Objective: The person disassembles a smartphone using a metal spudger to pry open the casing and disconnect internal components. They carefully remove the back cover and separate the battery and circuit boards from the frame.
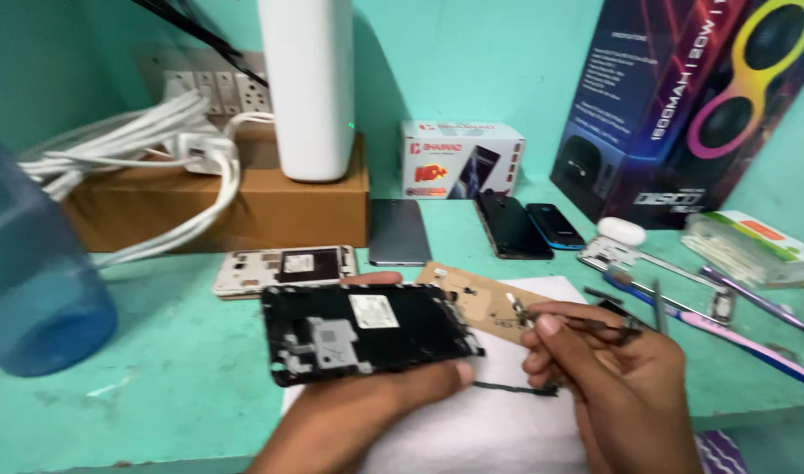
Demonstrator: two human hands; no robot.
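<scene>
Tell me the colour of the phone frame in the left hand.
Black, with a white sticker; head view shows the phone frame in the left hand.

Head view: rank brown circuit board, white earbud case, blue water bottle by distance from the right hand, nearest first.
From the right hand:
1. Brown circuit board, just up-left of the fingertips.
2. White earbud case, behind, toward the wall.
3. Blue water bottle, far left edge.

matt black plastic phone frame (367, 332) with metal shield, over smooth white paper (481, 421).
</scene>
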